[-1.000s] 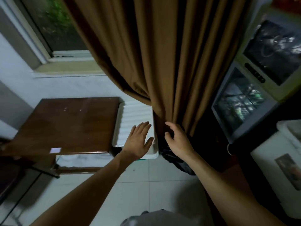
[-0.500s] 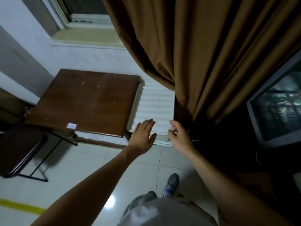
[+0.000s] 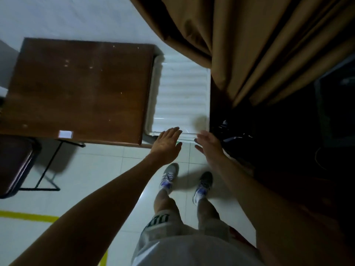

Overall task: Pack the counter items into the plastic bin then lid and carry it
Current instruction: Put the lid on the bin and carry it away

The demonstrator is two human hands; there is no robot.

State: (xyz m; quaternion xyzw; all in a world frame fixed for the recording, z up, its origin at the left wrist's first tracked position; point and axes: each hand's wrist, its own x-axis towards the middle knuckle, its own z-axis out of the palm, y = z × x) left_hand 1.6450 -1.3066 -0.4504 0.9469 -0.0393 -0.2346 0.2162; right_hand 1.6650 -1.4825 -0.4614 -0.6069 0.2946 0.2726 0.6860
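Hands (image 3: 167, 144) (image 3: 208, 147) moved to ribbed wht lid's (image 3: 180, 93) near edge.

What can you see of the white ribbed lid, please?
The white ribbed lid looks like plastic: rectangular, with ridges across and a raised rim. It lies flat between the wooden table and the brown curtain, whose folds cover its far corner. The left hand and right hand are open at its near edge; contact is unclear.

The curtain (image 3: 269, 54) covers one corner of the white lid (image 3: 180, 96) (dark clutter (image 3: 230, 131) beside: unreadable).
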